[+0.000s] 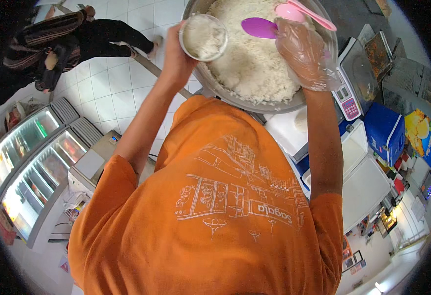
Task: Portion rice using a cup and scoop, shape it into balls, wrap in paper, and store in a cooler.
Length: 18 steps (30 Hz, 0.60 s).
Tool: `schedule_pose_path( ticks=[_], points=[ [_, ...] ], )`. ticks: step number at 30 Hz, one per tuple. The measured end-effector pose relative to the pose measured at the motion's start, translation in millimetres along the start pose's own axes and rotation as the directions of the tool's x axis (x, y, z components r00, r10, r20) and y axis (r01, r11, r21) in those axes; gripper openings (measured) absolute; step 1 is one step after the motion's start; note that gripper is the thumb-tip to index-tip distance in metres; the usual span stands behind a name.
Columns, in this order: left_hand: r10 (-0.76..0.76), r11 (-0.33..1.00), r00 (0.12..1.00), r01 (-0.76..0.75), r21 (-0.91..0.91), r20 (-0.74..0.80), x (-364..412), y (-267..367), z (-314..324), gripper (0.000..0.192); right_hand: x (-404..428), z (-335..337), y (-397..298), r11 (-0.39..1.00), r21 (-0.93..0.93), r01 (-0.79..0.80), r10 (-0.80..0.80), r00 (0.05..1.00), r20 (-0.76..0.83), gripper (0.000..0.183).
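My left hand [178,57] grips a small round bowl [189,55] filled with white rice, at the left rim of a large metal pot [237,101]. Cooked rice [259,73] fills much of the pot, with a hollow near the bowl. Over the pot's right side is my right hand [302,55], in a clear plastic glove. It is shut on a purple rice paddle [258,28], whose blade points left above the rice. Just beyond the glove lies a pink spoon-like utensil [291,11] with a pink handle [316,16]; whether my hand touches it cannot be told.
A digital scale [348,99] stands right of the pot, near a blue box [383,129]. Below these is an opened white cooler [362,180]. Lit display fridges [35,184] line the left. A person [79,44] in dark trousers is on the tiled floor [108,84].
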<state>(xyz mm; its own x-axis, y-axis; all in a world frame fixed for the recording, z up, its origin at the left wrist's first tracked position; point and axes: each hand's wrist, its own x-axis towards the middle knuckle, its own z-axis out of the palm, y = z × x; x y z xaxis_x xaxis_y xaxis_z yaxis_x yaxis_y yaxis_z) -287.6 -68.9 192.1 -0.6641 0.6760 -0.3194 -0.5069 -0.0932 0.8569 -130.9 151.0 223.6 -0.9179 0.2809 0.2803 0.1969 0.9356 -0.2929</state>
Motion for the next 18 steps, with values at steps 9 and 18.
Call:
schedule_pose_path(
  ticks=[9, 18],
  points=[
    [-0.197, 0.978, 0.977, 0.201, -0.045, 0.088, 56.4, 28.7, -51.9, 0.056, -38.6, 70.3, -80.1, 0.957, -0.134, -0.256, 0.256, 0.534, 0.806, 0.019],
    [-0.324, 0.946, 0.909, 0.318, 0.067, 0.262, 72.5, 19.6, -7.8, 0.052, -93.4, 47.4, -12.9, 0.927, 0.179, -0.329, 0.074, 0.630, 0.773, 0.020]
  ],
)
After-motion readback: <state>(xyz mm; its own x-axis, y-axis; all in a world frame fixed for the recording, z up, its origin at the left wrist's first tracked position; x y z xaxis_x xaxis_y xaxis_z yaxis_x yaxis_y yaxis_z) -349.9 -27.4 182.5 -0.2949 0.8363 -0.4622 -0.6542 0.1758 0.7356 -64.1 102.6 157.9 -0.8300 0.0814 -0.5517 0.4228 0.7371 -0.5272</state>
